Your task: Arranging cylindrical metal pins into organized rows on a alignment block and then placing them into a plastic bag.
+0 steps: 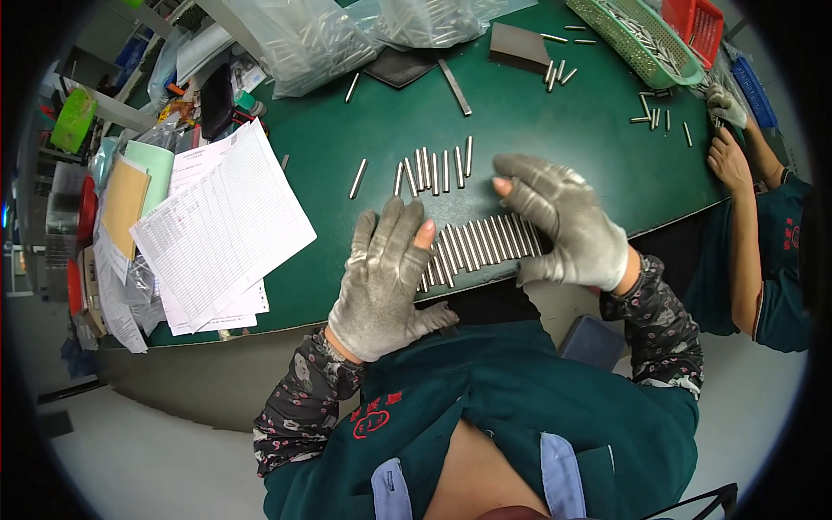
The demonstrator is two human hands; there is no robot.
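A broad green-topped table (338,134) stands above a plain, pale grey floor (156,446), both well lit

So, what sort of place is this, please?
Probably a factory or workshop: a row of metal pins on a green worktable, a light-green basket of similar pins, and a gridded paper sheet.

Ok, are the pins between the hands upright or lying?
Lying: the pins show their long sides, in a row on the table.

1 head view — close, down on the table (503,121).
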